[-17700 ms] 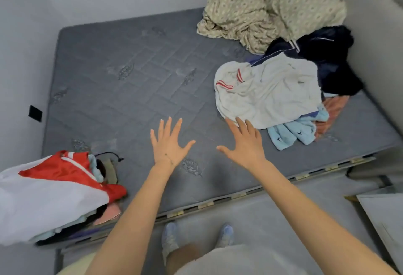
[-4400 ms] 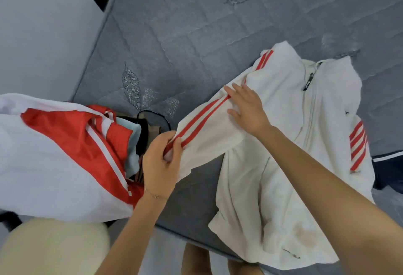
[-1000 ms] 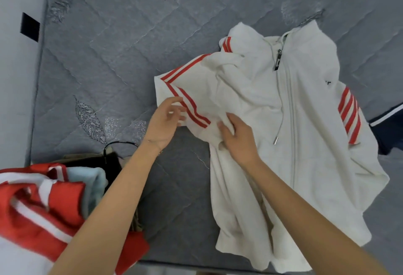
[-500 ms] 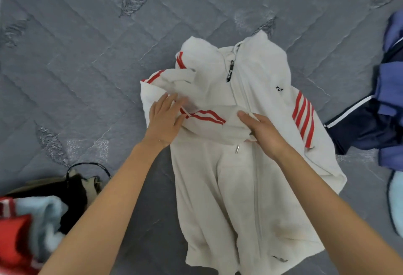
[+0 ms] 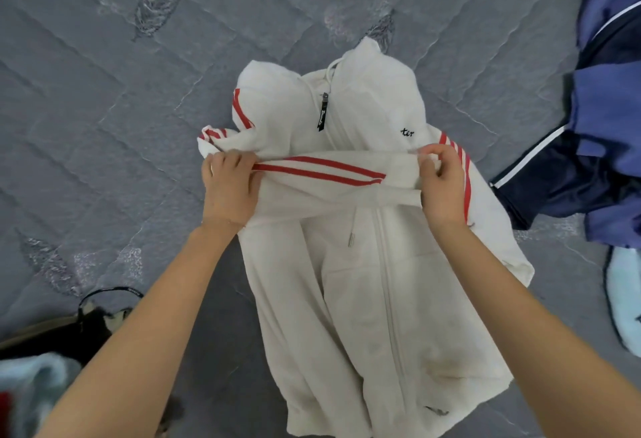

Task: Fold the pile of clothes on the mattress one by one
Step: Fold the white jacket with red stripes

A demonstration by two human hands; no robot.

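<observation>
White jacket (image 5: 364, 281) flat, front up, on mattress (image 5: 104, 125). Left hand (image 5: 227, 187) grips sleeve (image 5: 322, 173) at fold, right hand (image 5: 440, 187) pinches its cuff, sleeve laid across chest. Not yet done: other sleeve (image 5: 496, 229), body folds. Navy clothes (image 5: 589, 146) beside wait unfolded.

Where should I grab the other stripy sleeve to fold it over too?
Probably at its loose end, coming from the right. The other sleeve lies flat, slanting out from the white jacket's shoulder, so its end pokes past the body onto the mattress, easy to pinch. The left hand and right hand hold the first sleeve.
</observation>
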